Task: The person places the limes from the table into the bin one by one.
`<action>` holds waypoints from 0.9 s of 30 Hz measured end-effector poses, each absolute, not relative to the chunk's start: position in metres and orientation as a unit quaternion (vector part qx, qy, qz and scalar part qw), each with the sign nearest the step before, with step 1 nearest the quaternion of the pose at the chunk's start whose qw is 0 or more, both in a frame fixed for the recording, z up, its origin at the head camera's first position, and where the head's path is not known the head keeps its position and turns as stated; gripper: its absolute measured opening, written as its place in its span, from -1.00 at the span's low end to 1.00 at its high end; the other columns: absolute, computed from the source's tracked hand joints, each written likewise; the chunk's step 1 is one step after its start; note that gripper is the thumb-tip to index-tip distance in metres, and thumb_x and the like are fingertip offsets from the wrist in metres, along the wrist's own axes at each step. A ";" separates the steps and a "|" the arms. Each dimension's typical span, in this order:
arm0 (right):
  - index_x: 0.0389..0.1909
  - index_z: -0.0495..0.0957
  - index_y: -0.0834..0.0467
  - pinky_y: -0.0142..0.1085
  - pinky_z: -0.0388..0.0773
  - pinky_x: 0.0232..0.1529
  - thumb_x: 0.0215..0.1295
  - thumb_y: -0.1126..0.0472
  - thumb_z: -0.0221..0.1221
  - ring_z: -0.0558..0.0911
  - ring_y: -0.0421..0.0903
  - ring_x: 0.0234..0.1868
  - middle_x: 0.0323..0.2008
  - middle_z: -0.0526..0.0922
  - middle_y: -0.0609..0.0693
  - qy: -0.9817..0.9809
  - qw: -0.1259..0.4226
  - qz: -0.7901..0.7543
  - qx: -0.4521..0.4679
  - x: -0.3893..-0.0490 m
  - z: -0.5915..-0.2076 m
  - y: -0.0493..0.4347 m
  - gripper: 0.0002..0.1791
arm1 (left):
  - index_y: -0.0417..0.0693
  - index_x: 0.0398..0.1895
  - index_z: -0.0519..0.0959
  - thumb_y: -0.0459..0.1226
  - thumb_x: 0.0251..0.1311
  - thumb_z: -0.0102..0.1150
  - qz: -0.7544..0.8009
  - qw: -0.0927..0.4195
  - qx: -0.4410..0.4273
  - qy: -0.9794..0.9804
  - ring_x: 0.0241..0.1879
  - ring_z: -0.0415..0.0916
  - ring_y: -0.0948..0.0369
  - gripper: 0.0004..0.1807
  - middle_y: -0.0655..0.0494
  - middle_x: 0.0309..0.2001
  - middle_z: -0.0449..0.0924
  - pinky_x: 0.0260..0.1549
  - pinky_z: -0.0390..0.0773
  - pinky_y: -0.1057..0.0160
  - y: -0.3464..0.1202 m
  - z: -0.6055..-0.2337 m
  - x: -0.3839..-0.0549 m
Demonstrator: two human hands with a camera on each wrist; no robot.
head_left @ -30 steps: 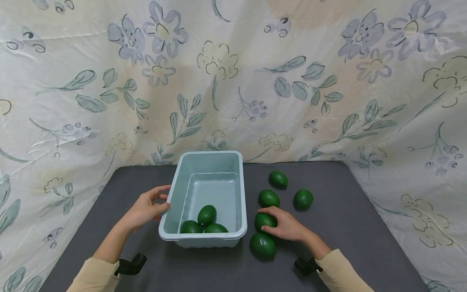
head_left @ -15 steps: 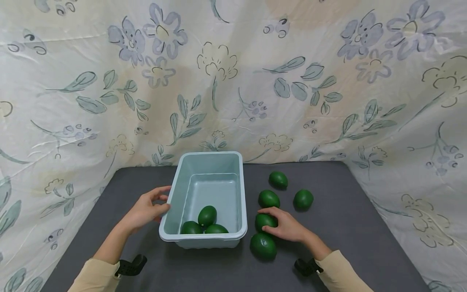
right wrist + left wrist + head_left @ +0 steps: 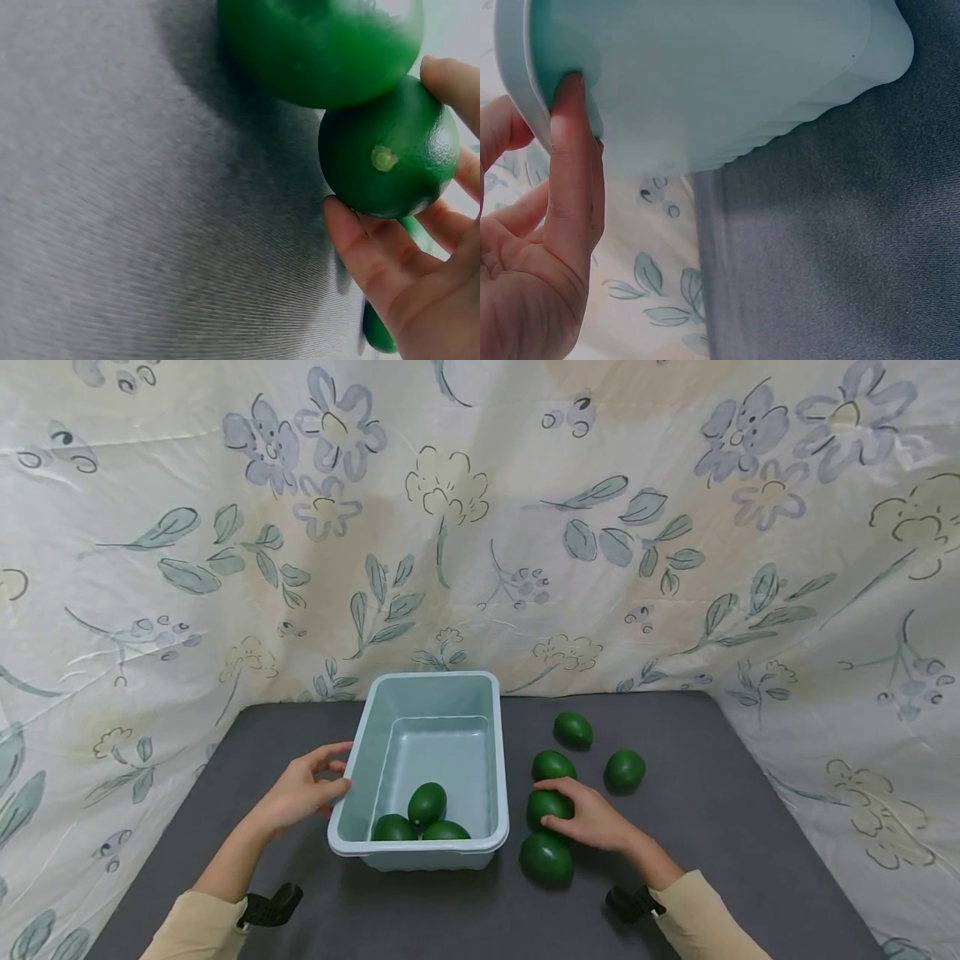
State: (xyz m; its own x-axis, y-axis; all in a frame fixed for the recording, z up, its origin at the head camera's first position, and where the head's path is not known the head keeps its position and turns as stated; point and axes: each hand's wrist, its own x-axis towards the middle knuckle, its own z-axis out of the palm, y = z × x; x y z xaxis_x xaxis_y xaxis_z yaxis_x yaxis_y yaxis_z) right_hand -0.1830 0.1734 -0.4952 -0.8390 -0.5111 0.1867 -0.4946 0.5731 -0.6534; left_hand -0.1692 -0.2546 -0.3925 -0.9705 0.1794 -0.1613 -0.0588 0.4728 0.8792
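Observation:
A pale blue-green plastic bin (image 3: 438,752) stands on the table, with several dark green avocados lying in its near end, one avocado (image 3: 427,803) uppermost. My left hand (image 3: 303,787) holds the bin's left rim, thumb on the near side; the left wrist view has fingers (image 3: 570,172) pressed to the outer wall under the rim. To the bin's right, my right hand (image 3: 588,814) grips an avocado (image 3: 386,154) between thumb and fingers. It touches a bigger avocado (image 3: 547,860) on its near side. Just behind it lies another avocado (image 3: 553,765).
Two more avocados lie farther off, one avocado (image 3: 573,729) toward the back and one avocado (image 3: 624,771) to the right. A dark grey cloth (image 3: 720,827) covers the table. Floral fabric (image 3: 480,527) hangs behind and along both sides.
My right hand has shifted slightly away from me with the gripped avocado. The bigger near avocado has rolled a little to the right and back. My left hand and the bin stay put.

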 end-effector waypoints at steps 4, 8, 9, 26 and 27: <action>0.16 0.42 0.03 -0.25 0.50 -0.11 0.13 0.01 0.24 0.52 -0.16 -0.06 0.08 0.49 -0.08 0.889 0.003 -0.366 -0.276 -0.185 -0.488 0.173 -0.46 | -0.10 0.34 0.15 -0.31 0.14 0.13 0.515 0.116 0.039 0.848 -0.28 0.54 0.08 -0.32 -0.23 -0.01 0.35 -0.44 0.64 0.10 -0.255 -0.393 -0.169; 0.15 0.41 0.01 -0.27 0.50 -0.13 0.12 0.02 0.25 0.52 -0.17 -0.07 0.08 0.49 -0.06 0.890 -0.006 -0.364 -0.276 -0.189 -0.480 0.173 -0.46 | -0.10 0.34 0.15 -0.31 0.14 0.13 0.514 0.117 0.040 0.849 -0.28 0.54 0.07 -0.32 -0.24 -0.01 0.35 -0.44 0.64 0.10 -0.255 -0.393 -0.169; 0.16 0.41 0.01 -0.27 0.50 -0.13 0.12 0.02 0.25 0.52 -0.17 -0.08 0.08 0.48 -0.06 0.890 -0.005 -0.363 -0.275 -0.190 -0.479 0.173 -0.45 | -0.10 0.34 0.15 -0.31 0.14 0.13 0.514 0.117 0.039 0.849 -0.28 0.54 0.08 -0.32 -0.24 -0.01 0.35 -0.44 0.64 0.10 -0.255 -0.393 -0.169; 0.20 0.38 0.08 -0.13 0.49 -0.03 0.14 0.01 0.24 0.52 -0.12 -0.02 0.14 0.45 -0.04 0.884 -0.016 -0.381 -0.272 -0.210 -0.446 0.173 -0.41 | -0.08 0.34 0.15 -0.33 0.14 0.12 0.519 0.119 0.036 0.846 -0.28 0.55 0.08 -0.33 -0.24 0.00 0.35 -0.44 0.64 0.09 -0.255 -0.393 -0.169; 0.20 0.38 0.09 -0.12 0.49 -0.02 0.14 0.02 0.24 0.53 -0.11 -0.02 0.14 0.45 -0.03 0.883 -0.017 -0.382 -0.272 -0.211 -0.444 0.173 -0.41 | -0.09 0.34 0.15 -0.33 0.15 0.12 0.520 0.119 0.036 0.845 -0.28 0.56 0.08 -0.33 -0.24 0.00 0.35 -0.44 0.64 0.09 -0.255 -0.393 -0.169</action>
State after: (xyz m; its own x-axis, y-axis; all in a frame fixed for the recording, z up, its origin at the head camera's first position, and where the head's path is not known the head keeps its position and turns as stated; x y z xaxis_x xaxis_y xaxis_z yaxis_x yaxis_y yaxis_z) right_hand -0.2107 0.1726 -0.4444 -0.8519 -0.4664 0.2383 -0.4930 0.5604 -0.6655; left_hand -0.1694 -0.2550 -0.3935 -0.9690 0.1853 -0.1635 -0.0625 0.4560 0.8878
